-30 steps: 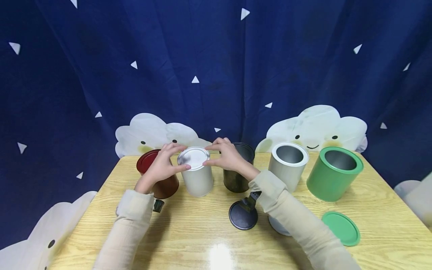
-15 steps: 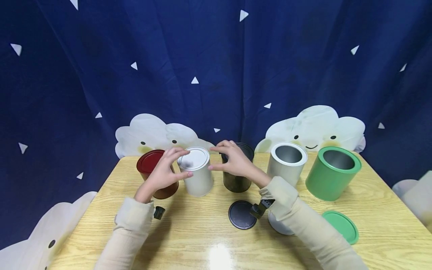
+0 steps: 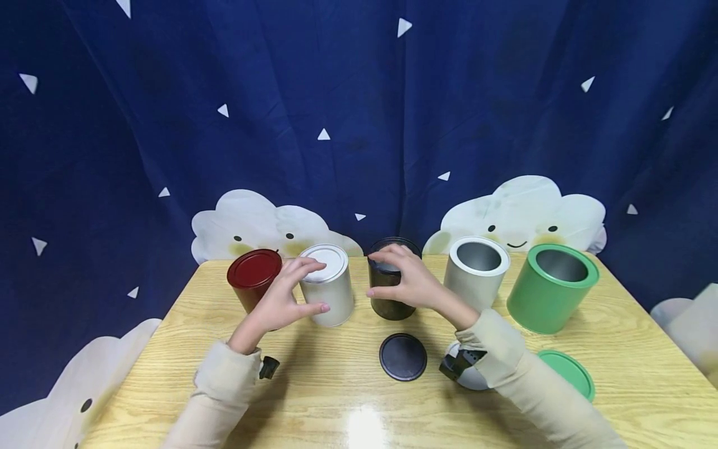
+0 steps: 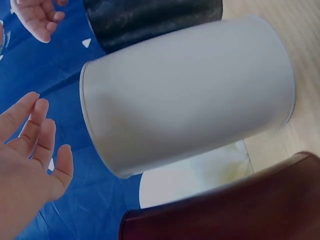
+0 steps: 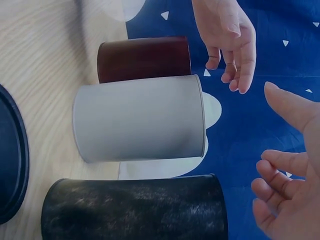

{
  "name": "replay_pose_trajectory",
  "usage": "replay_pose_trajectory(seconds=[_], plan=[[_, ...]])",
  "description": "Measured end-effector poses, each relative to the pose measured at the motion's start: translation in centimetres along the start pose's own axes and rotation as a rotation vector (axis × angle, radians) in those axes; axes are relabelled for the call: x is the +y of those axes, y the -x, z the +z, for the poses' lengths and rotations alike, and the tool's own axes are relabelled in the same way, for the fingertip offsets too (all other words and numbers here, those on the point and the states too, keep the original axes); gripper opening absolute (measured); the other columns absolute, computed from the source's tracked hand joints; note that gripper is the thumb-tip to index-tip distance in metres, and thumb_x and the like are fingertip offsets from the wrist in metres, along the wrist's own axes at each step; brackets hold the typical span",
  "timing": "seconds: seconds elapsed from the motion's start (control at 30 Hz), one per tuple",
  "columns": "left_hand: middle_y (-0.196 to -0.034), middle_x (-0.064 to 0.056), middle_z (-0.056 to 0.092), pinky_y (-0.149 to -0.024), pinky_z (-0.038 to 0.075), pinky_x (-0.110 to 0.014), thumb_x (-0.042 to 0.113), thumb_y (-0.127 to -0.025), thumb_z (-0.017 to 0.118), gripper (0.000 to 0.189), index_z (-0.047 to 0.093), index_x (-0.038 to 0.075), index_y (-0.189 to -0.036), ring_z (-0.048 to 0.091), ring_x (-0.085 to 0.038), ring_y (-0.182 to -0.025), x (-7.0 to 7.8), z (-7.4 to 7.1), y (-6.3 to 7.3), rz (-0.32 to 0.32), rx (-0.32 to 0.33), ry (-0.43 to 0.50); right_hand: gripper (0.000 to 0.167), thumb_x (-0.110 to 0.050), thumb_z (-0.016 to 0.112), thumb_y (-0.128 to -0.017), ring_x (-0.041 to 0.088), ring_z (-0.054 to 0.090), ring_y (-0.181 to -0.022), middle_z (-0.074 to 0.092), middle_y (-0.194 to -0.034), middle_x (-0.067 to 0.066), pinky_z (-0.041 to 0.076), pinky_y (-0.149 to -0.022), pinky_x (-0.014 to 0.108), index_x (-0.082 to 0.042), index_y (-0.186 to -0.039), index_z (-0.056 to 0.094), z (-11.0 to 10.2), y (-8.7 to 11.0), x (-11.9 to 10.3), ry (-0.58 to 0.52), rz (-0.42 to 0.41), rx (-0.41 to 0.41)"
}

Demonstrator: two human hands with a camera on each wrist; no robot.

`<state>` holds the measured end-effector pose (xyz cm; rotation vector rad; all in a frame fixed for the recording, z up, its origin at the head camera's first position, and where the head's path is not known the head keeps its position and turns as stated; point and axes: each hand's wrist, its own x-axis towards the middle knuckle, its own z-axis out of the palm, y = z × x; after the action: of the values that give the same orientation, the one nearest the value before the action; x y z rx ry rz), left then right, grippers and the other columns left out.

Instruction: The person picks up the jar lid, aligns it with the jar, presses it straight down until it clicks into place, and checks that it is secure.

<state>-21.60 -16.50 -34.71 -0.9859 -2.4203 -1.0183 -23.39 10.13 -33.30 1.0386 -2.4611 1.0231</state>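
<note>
My left hand [image 3: 280,302] hovers by the left side of a white can [image 3: 332,300] that has its lid on. Its fingers and thumb are spread and hold nothing. In the left wrist view the left hand [image 4: 30,167] stands apart from the can's lidded end. My right hand [image 3: 412,282] is in front of a dark, scuffed can [image 3: 392,310], partly hiding its top. The right wrist view has the right hand [image 5: 295,187] with loosely bent fingers, also holding nothing. A dark red can [image 3: 252,269] with its lid on stands left of the white one, partly behind the left hand.
An open white can [image 3: 477,287] and an open green can [image 3: 544,305] stand at the right. On the wooden table [image 3: 331,399] lie a black lid [image 3: 402,357], a white lid [image 3: 473,378] partly behind the right wrist, and a green lid [image 3: 568,374]. A blue curtain [image 3: 336,75] hangs behind.
Both hands have come away from the lidded white can's top. The right hand has moved right, across to the dark can; the left hand has drawn slightly down. The cans remain standing.
</note>
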Motion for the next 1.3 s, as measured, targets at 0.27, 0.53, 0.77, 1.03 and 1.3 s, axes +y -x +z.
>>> replay_pose_trajectory(seconds=[0.27,0.53,0.77,1.03,1.3], plan=[[-0.115,-0.01,0.052,-0.089,0.036,-0.042,0.019,-0.062,0.083,0.062,0.057,0.001,-0.115,0.042,-0.026,-0.107,0.6,1.2,0.6,0.025,-0.026,0.013,0.06,-0.026,0.08,-0.065,0.028,0.049,-0.102,0.056,-0.106,0.011,0.039,-0.086,0.043,0.003,-0.114,0.059,-0.7,1.7,0.2,0.004,-0.022,0.007],[-0.117,-0.008,0.05,-0.088,0.036,-0.043,0.021,-0.063,0.082,0.064,0.055,0.002,-0.118,0.043,-0.025,-0.109,1.3,2.0,1.0,0.034,-0.043,0.033,0.062,-0.028,0.081,-0.064,0.025,0.05,-0.102,0.056,-0.107,0.009,0.039,-0.086,0.042,0.002,-0.114,0.059,-1.2,3.0,0.3,0.017,-0.033,0.006],[-0.121,-0.007,0.048,-0.087,0.037,-0.042,0.022,-0.062,0.083,0.071,0.052,0.003,-0.123,0.04,-0.023,-0.11,1.3,3.2,1.4,0.036,-0.078,0.066,0.06,-0.026,0.082,-0.063,0.025,0.051,-0.1,0.056,-0.106,0.008,0.04,-0.084,0.041,0.001,-0.113,0.059,-1.4,4.0,0.6,0.024,-0.053,0.02],[-0.12,-0.008,0.047,-0.092,0.035,-0.042,0.024,-0.062,0.083,0.072,0.05,0.003,-0.124,0.039,-0.026,-0.114,1.2,4.3,1.6,0.083,-0.101,0.071,0.062,-0.026,0.082,-0.061,0.028,0.051,-0.101,0.056,-0.108,0.01,0.04,-0.084,0.044,0.001,-0.112,0.059,-1.5,5.4,1.0,0.063,-0.044,0.013],[-0.12,-0.01,0.046,-0.09,0.035,-0.041,0.026,-0.062,0.082,0.074,0.049,0.003,-0.124,0.04,-0.026,-0.111,1.0,5.7,1.9,0.101,-0.138,0.05,0.062,-0.028,0.081,-0.063,0.026,0.05,-0.101,0.055,-0.108,0.009,0.041,-0.083,0.044,0.001,-0.113,0.059,-1.5,6.9,1.9,0.091,-0.043,-0.02]])
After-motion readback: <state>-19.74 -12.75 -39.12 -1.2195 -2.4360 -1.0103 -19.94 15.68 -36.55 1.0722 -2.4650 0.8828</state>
